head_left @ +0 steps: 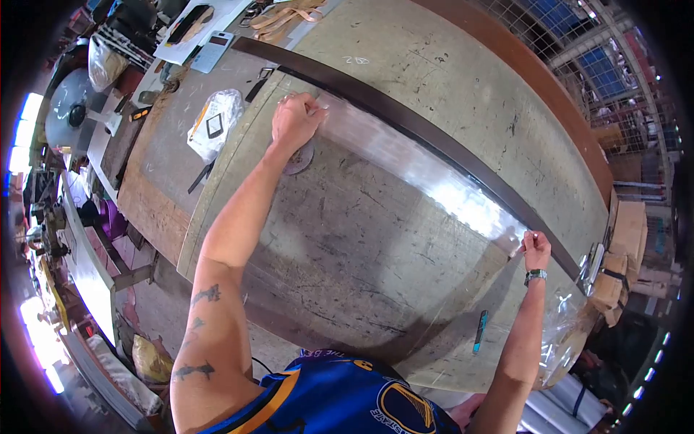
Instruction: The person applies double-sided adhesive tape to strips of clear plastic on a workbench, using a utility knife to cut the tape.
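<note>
A long strip of clear, shiny plastic (405,159) stretches across the worktable, bright with glare toward its right part. My left hand (295,119) pinches its left end, fingers closed. At the other end, my right hand (536,251), with a watch on the wrist, has its fingers closed on the strip's corner. Just beyond the plastic, along its far edge, lies a long dark brown strip (376,105). A round, disc-like object (301,160) is partly hidden under my left forearm.
The scratched worktable (340,246) carries a teal cutter knife (480,331) near my right arm. To the left are a plastic bag (217,123), a calculator (212,52) and tan straps (285,20). Crumpled clear film (560,325) and cardboard (622,253) sit at the right edge.
</note>
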A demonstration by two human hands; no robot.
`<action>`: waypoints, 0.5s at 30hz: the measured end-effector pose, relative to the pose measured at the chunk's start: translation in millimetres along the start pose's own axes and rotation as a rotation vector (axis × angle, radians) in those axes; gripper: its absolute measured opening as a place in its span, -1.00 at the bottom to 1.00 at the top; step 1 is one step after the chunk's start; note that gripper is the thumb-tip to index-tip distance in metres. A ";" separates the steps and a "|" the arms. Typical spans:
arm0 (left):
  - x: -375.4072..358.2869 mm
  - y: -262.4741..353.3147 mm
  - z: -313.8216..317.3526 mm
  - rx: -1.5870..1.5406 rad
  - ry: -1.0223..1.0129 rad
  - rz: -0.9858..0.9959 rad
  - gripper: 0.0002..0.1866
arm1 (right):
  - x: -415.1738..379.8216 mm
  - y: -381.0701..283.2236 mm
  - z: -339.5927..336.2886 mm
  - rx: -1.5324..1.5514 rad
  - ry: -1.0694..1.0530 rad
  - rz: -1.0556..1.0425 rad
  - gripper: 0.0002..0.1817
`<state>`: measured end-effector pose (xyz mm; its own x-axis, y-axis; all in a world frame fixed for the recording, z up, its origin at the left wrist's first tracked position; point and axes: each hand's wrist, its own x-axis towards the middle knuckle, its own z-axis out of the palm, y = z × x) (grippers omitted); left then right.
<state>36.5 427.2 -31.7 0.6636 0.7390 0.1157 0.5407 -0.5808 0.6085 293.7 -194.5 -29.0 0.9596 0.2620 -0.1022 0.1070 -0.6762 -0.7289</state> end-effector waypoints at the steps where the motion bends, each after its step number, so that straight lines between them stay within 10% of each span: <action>1: -1.6 2.0 1.4 0.028 0.043 0.007 -0.70 | 0.5 -5.6 0.9 -0.020 -0.003 0.041 -0.74; 15: 8.6 -26.3 21.9 0.198 0.066 0.046 -0.54 | -9.8 16.7 17.9 -0.211 0.220 0.146 -0.76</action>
<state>39.2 441.4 -63.9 0.6584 0.7270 0.1951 0.6056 -0.6655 0.4363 281.5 -196.0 -52.2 0.9995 0.0124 -0.0299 -0.0064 -0.8296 -0.5584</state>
